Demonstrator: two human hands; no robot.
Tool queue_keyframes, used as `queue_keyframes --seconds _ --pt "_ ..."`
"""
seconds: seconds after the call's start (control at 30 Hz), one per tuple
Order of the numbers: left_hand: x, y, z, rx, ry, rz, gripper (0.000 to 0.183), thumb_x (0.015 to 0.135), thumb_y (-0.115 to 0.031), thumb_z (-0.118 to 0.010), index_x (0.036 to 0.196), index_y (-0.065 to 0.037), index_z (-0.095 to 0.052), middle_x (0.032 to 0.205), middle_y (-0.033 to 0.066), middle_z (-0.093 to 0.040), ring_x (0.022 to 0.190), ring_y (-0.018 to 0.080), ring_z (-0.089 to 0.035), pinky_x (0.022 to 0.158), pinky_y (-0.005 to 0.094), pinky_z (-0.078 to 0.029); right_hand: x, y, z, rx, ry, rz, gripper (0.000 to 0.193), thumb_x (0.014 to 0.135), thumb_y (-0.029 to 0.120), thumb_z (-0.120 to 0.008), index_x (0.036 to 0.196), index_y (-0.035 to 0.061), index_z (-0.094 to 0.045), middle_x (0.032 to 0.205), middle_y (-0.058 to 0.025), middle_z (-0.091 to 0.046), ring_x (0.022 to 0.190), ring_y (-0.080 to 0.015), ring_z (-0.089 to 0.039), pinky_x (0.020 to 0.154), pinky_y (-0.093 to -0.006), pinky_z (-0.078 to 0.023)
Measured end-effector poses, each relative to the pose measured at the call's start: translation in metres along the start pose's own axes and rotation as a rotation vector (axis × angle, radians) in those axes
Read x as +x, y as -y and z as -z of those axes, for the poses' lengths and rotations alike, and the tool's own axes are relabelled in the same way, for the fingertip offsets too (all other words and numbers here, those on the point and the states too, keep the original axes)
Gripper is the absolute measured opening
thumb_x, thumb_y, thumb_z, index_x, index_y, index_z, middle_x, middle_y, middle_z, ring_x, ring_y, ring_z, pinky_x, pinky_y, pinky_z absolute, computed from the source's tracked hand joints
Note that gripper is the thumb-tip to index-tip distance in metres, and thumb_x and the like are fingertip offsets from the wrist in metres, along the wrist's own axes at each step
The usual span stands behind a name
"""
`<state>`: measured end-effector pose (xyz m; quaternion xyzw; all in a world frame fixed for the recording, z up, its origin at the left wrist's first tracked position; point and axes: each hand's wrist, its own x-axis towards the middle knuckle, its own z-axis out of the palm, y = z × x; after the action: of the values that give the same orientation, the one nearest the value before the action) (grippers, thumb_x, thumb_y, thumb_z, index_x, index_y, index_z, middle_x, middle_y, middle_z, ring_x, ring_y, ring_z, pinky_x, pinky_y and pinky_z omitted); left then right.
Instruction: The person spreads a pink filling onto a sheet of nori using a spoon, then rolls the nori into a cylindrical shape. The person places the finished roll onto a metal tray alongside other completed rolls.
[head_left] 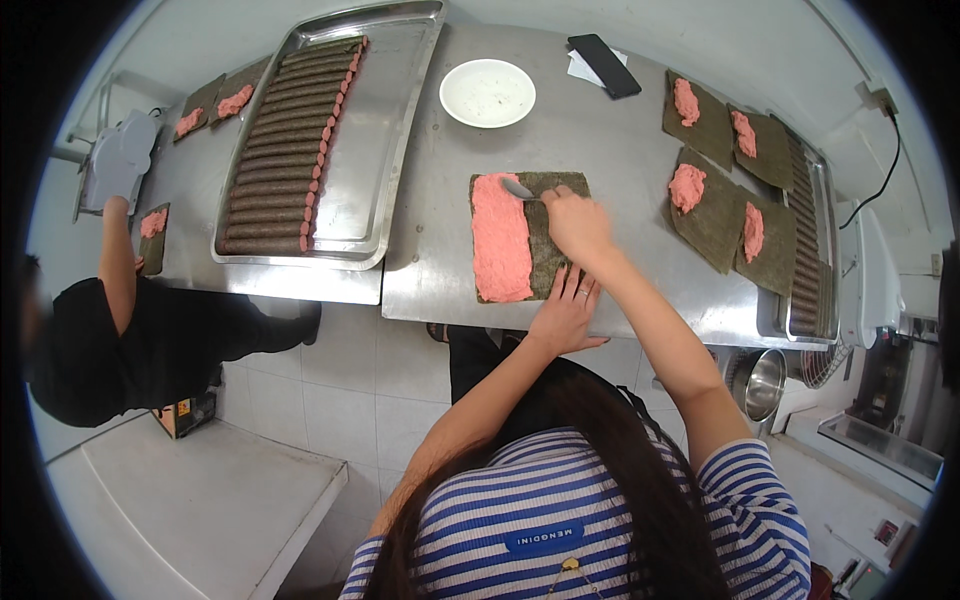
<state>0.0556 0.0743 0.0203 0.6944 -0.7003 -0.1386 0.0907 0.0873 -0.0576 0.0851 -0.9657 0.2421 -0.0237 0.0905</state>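
A dark green seaweed sheet [548, 262] lies flat on the steel table in front of me. Pink paste [502, 245] covers its left part in a broad upright band, while the right part is bare. My right hand [578, 228] is closed round a metal spoon [517, 188], whose bowl rests at the top right edge of the paste. Below it, my left hand [566, 317] lies with fingers stretched out, fingertips on the sheet's lower right part and the table's near side.
Left stands a metal tray [385, 150] of seaweed rolls [285, 150]. A white bowl [487, 94] and a phone [604, 66] lie at the back. On the right are several seaweed sheets [715, 225] with paste lumps, beside another tray of rolls [812, 250]. A co-worker [110, 330] stands far left.
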Motion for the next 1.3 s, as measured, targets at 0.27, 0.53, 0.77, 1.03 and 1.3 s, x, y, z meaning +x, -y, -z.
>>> queue_keyframes --seconds 0.27,0.53,0.77,1.03,1.3 --pt "0.001 0.001 -0.017 -0.425 -0.335 0.002 0.082 0.083 -0.054 -0.05 0.141 0.002 -0.031 0.147 0.0212 -0.03 0.136 0.0374 -0.026 0.113 0.0502 -0.015 -0.069 0.033 -0.018 -0.093 0.081 0.149 0.026 0.077 0.009 -0.053 0.102 0.0049 -0.062 0.089 -0.0135 -0.059 0.072 -0.0317 -0.066 0.064 -0.0448 -0.054" --pt "0.0 0.003 -0.011 -0.245 -0.183 -0.067 0.081 0.081 -0.058 -0.053 0.135 0.001 -0.04 0.14 0.0184 -0.041 0.131 0.034 -0.036 0.11 0.0472 -0.024 -0.061 0.02 0.026 0.069 0.181 0.224 0.027 0.075 0.013 -0.056 0.097 0.0122 -0.07 0.083 -0.0052 -0.06 0.078 -0.0276 -0.065 0.061 -0.0422 -0.051" --pt "0.001 0.001 -0.002 -0.122 0.107 -0.005 0.091 0.074 -0.066 -0.058 0.131 0.004 -0.042 0.133 0.0201 -0.046 0.129 0.0357 -0.037 0.11 0.0504 -0.022 -0.036 0.004 0.004 0.075 0.081 0.449 0.023 0.073 0.011 -0.058 0.092 0.0109 -0.07 0.08 -0.0049 -0.061 0.075 -0.0268 -0.063 0.058 -0.0399 -0.049" --pt "-0.001 0.001 -0.005 -0.048 -0.143 -0.005 0.103 0.071 -0.067 -0.06 0.138 0.006 -0.032 0.145 0.0221 -0.028 0.137 0.0407 -0.021 0.111 0.0548 -0.018 0.036 -0.005 -0.005 0.027 -0.022 0.359 0.019 0.078 0.01 -0.057 0.09 0.0117 -0.071 0.081 -0.0057 -0.062 0.074 -0.0284 -0.064 0.06 -0.041 -0.05" --pt "0.0 0.001 -0.005 -0.078 -0.125 0.01 0.105 0.071 -0.066 -0.061 0.141 0.006 -0.028 0.149 0.0214 -0.023 0.138 0.0405 -0.018 0.112 0.053 -0.017 0.056 -0.002 0.001 -0.031 -0.089 0.203 0.023 0.08 0.011 -0.055 0.094 0.0149 -0.072 0.081 -0.0067 -0.062 0.076 -0.0289 -0.063 0.062 -0.0422 -0.05"
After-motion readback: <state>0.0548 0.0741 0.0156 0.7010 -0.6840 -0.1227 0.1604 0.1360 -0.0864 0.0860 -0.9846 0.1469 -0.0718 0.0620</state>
